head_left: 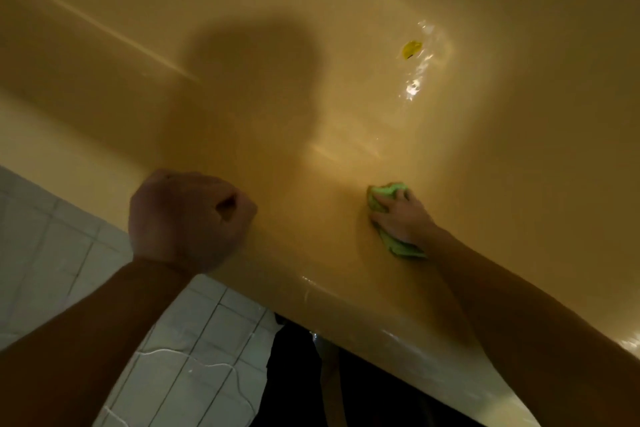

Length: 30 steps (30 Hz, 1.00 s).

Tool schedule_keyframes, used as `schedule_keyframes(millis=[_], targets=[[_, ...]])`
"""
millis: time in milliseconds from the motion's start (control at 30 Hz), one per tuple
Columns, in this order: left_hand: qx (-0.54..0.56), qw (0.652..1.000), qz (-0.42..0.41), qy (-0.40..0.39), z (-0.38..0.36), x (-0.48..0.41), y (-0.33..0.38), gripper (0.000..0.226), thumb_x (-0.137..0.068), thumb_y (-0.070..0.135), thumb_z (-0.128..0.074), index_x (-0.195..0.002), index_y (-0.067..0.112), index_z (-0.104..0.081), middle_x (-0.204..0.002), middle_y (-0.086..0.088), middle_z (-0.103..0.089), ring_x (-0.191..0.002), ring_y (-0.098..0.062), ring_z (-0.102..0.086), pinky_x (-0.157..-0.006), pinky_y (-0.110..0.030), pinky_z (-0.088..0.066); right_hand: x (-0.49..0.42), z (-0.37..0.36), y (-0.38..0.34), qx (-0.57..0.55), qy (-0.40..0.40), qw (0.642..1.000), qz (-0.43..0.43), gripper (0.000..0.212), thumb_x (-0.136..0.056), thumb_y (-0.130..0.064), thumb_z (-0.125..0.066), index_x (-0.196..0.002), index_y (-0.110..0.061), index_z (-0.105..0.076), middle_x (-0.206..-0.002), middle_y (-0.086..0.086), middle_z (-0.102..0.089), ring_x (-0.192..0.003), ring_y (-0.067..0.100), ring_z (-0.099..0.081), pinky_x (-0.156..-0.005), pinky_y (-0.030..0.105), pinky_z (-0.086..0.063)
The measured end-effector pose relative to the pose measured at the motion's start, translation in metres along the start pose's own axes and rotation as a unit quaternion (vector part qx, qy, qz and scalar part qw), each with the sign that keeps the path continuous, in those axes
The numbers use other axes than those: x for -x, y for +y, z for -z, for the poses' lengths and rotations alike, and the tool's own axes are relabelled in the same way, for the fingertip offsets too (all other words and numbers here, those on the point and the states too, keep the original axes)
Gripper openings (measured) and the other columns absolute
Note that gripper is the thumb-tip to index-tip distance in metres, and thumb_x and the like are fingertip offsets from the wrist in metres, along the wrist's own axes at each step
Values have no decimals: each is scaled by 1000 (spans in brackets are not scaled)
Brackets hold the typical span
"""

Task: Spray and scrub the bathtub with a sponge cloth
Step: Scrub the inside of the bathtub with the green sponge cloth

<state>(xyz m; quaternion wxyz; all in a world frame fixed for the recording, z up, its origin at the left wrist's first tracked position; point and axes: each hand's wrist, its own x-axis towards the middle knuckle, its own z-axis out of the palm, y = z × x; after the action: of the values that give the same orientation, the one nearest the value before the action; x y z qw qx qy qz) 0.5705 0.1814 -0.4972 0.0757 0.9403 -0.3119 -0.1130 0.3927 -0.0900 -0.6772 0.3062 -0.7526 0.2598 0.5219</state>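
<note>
We look down into a glossy yellow-beige bathtub (346, 28), its smooth inner wall falling away from the broad near rim. Our right hand (398, 217) reaches over that rim and lies on a crumpled light-green sponge cloth (403, 248), fingers (384, 200) spread across it and pressing it flat against the near inner wall, just below the rim; the cloth bunches up past the fingertips and pokes out under the heel of the palm. Our left hand (188, 218) sits well apart from it, to the left, balled into a fist with the fingers curled in and nothing in its grasp, knuckles resting on the rim. Farther down the tub a small yellow disc-shaped fitting (412, 49) sits on the floor among bright wet glints. A round dark shadow (256, 73) falls across the middle of the tub. White square floor tiles (180, 350) show at the lower left, outside the tub.
</note>
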Motion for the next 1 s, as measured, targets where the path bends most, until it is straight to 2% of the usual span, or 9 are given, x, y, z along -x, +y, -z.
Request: schedule_keyframes(millis=[67, 167, 267, 333, 467, 600, 733, 867, 1000], targets=[[11, 1000, 4, 10, 1, -4, -4, 48, -97, 35, -54, -56, 15, -69, -48, -1, -51, -42, -27, -45, -53, -27, -40, -9, -1, -24, -58, -6, 998, 1, 62, -103, -53, -43, -161, -44, -22, -170, 9, -19, -155, 33, -20, -123, 43, -21], [14, 1000, 6, 16, 3, -5, -8, 49, -97, 38, -51, -61, 13, -73, -51, -4, -58, -44, -29, -50, -54, -30, -45, 22, -3, -71, -226, -21, 971, 82, 54, -102, -48, -54, -153, -50, -38, -167, -1, -31, -150, 24, -34, -117, 29, -26], [17, 1000, 7, 20, 4, -5, -11, 47, -96, 37, -53, -62, 13, -74, -53, -4, -60, -46, -29, -50, -53, -33, -47, 104, 3, -80, -287, -15, 932, 223, 49, -103, -37, -60, -148, -52, -46, -158, -23, -36, -145, -4, -36, -115, 12, -25], [16, 1000, 5, 18, 3, -6, -14, 45, -96, 36, -54, -62, 14, -74, -53, -3, -60, -46, -29, -49, -53, -33, -47, 140, 7, -66, -282, -33, 924, 257, 50, -105, -32, -58, -148, -53, -44, -157, -29, -34, -143, -15, -29, -117, 9, -21], [9, 1000, -1, 19, 2, -8, -20, 44, -96, 35, -55, -61, 14, -73, -53, -4, -59, -47, -29, -47, -53, -31, -42, 123, 7, -20, -245, -37, 952, 181, 49, -106, -35, -55, -148, -57, -41, -157, -24, -37, -145, -4, -35, -117, 14, -24], [0, 1000, -9, 22, 3, -9, -25, 43, -95, 31, -56, -59, 12, -70, -52, -6, -56, -46, -30, -46, -54, -29, -39, 40, 3, 4, -51, -13, 996, 77, 49, -108, -53, -35, -157, -51, -28, -169, -5, -25, -154, 21, -26, -121, 30, -20], [-9, 999, 5, 34, 4, -10, -21, 42, -93, 27, -56, -55, 13, -65, -49, -4, -50, -45, -28, -40, -57, -28, -21, 3, -6, -35, -122, 18, 992, 28, 53, -108, -51, -35, -160, -42, -28, -169, 0, -24, -154, 26, -25, -124, 37, -19], [-2, 1000, 8, 22, 8, -11, -23, 40, -92, 29, -55, -56, 13, -64, -50, -4, -51, -46, -28, -41, -58, -28, -22, 70, -3, -89, -294, -6, 938, 185, 55, -101, -38, -62, -151, -48, -42, -163, -12, -35, -150, 7, -34, -122, 22, -23], [-13, 1000, -1, 25, 10, -12, -22, 39, -90, 32, -51, -56, 15, -59, -52, -4, -50, -48, -29, -43, -55, -28, -22, 164, 2, -73, -228, 21, 920, 317, 58, -101, -32, -59, -155, -43, -39, -161, -24, -35, -150, -4, -28, -122, 20, -22]])
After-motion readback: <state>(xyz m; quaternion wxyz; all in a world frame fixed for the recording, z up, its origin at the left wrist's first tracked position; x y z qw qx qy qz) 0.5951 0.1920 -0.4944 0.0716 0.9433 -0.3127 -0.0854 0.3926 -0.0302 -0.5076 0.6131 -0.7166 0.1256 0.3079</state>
